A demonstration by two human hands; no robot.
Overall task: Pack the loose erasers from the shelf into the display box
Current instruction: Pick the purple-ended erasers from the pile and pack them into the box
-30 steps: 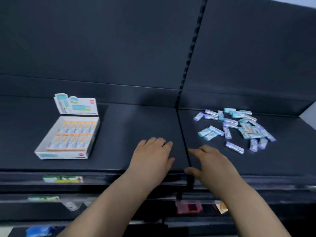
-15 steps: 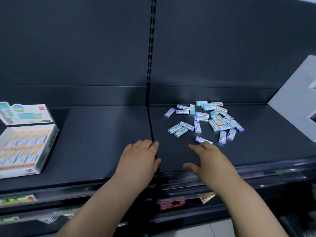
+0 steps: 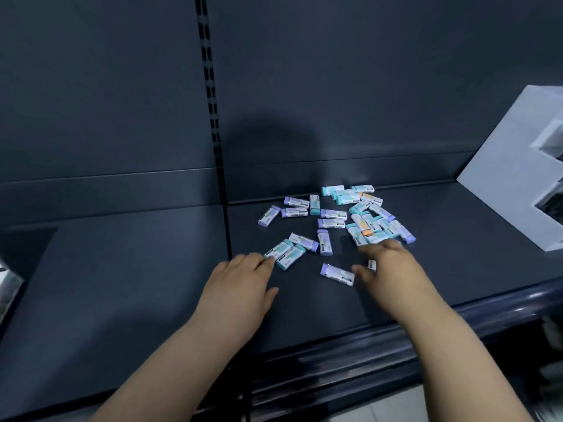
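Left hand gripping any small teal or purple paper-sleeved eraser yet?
No, the left hand lies flat and open over the dark shelf, fingertips beside a teal eraser.

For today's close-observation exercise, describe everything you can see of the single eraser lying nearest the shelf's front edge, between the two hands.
The eraser is a small rectangular block with a purple end and a white printed sleeve. It lies flat and slanted on the dark shelf, purple end leftward, apart from the pile behind. The thumb tip of the right hand reaches its other end; contact cannot be told.
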